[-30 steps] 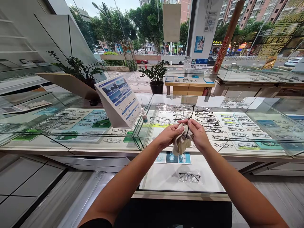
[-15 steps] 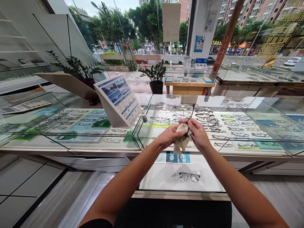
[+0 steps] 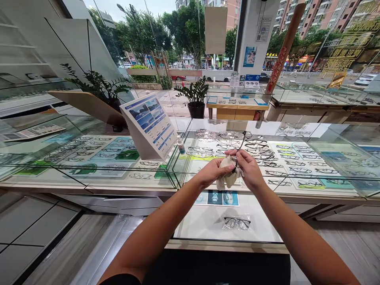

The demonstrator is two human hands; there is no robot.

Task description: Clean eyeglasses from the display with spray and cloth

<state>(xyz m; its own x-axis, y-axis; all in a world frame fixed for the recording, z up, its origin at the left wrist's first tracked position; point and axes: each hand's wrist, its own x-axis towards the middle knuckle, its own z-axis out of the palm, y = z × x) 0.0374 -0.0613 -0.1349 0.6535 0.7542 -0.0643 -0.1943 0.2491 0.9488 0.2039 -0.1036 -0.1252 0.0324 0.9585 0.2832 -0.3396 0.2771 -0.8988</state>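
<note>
Above the glass counter, my left hand [image 3: 214,171] is closed on a pale beige cloth [image 3: 228,180] that hangs in folds below the fingers. The cloth is wrapped around part of a dark-framed pair of glasses [image 3: 243,139], whose thin temple points up and away. My right hand [image 3: 248,168] pinches the glasses' frame beside the cloth. The lenses are mostly hidden by the cloth and fingers. Nearer to me, on the counter's lower front top, another dark pair of glasses [image 3: 236,223] lies in a clear plastic bag.
Glass display cases [image 3: 297,134] with rows of glasses stretch across both sides. A small white bottle [image 3: 180,145] stands on the glass left of my hands, beside a tent-shaped printed card [image 3: 148,126]. A potted plant [image 3: 196,97] stands beyond the counter.
Both hands stay together with the cloth and glasses, with only a slight shift of the fingers. The cloth's folds and the temple's tilt differ slightly.
</note>
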